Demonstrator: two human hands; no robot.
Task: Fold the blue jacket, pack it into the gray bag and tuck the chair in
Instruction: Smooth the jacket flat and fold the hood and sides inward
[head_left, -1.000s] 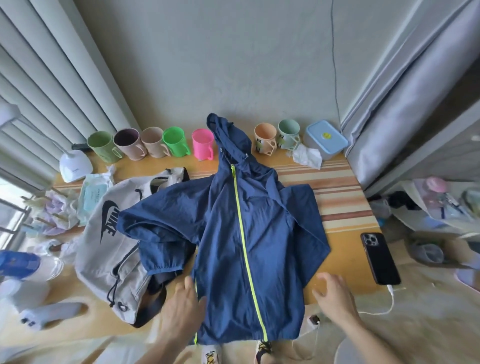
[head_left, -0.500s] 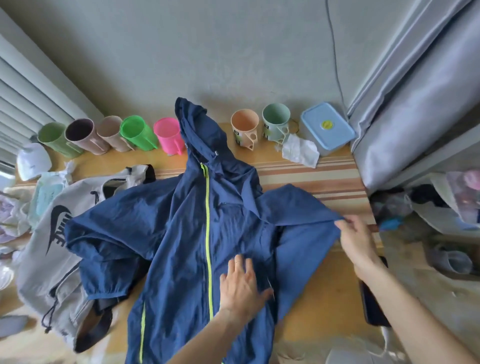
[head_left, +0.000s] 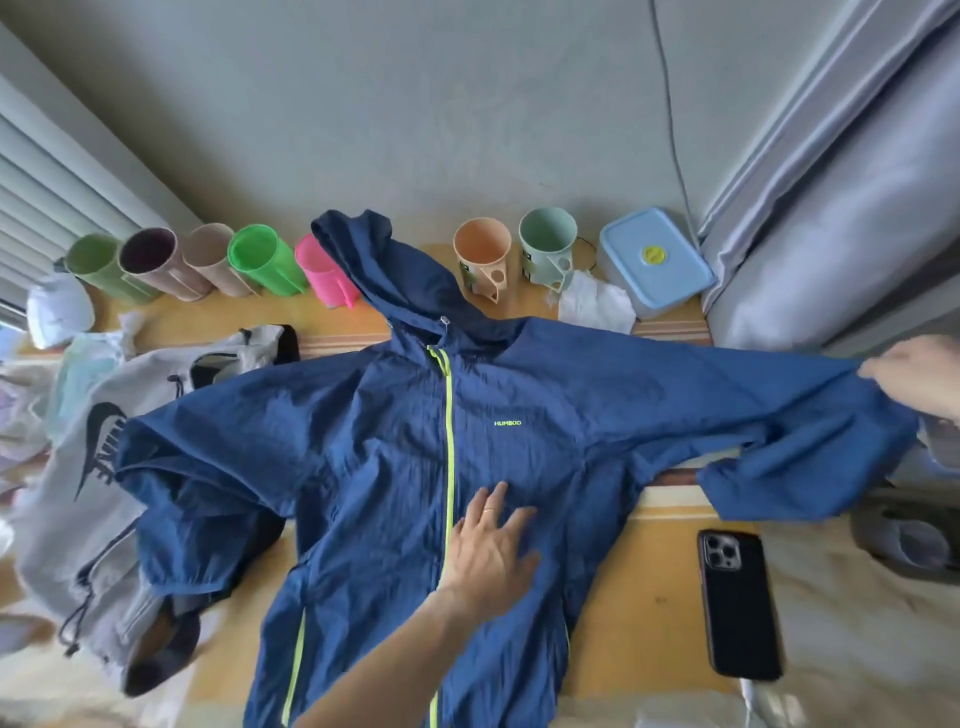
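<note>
Since half a second ago the right sleeve has gone from folded across the chest to stretched out flat toward the right, pulled by the right hand (head_left: 922, 376), which pinches the sleeve's edge at the frame border and is partly cut off. Front-up on the wooden table (head_left: 631, 618) lies the blue jacket (head_left: 374, 467), thin, crinkled fabric with a neon-yellow zipper; its hood points to the far wall and its hem runs out of view at the near edge. Its left sleeve, bunched, drapes over the gray bag (head_left: 78, 519), soft and slumped at the left, drawstrings trailing. Fingers spread wide, the left hand (head_left: 491, 548) presses flat on the chest just right of the zipper. A black phone (head_left: 737, 605) lies face-down, near right.
</note>
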